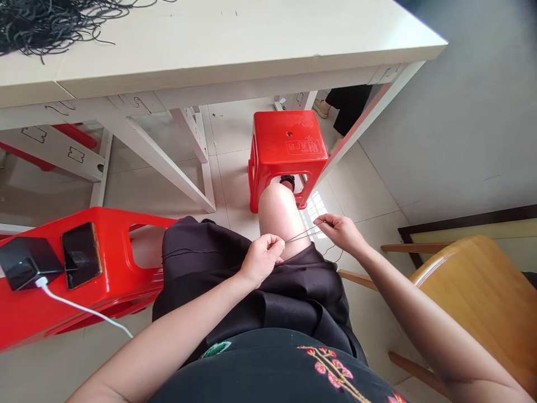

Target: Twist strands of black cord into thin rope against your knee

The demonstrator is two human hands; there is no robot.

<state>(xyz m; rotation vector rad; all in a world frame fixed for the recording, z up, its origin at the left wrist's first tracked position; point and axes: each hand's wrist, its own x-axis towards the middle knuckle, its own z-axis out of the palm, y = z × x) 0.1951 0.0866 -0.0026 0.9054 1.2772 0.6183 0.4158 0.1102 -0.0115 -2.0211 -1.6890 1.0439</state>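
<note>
Cord [302,233], thin, black and smooth-looking, runs in fine, nearly straight strands between the person's two hands, just above the lap and across the bare knee [277,210]. The left hand [263,258] is curled into a loose fist, thumb and forefinger pinching the strands; the right hand [339,230] grips their other end between thumb and bent fingers. Below the right hand, a slack end bends in a soft curve. Another fine dark strand lies over the left part of the skirt [310,313], whose matt black cloth falls in deep, rounded folds. Nearest the camera, the dark green shirt [247,369] bears raised stitching: pink and red blossoms on a tan branch, and a green leaf.

Just beyond the knee stands a stool [289,134] of glossy red plastic, square-topped with rounded corners and a small round hole. To the left, a red plastic bench [115,257] carries a flat, shiny phone [81,254] and a boxy black charger [29,260] with a white cable [88,307]. Ahead, the pale, smooth-topped table [251,33] holds a tangled heap of wiry black cords [50,25]. At right is a chair [482,291] of varnished, honey-coloured wood with a curved edge.
</note>
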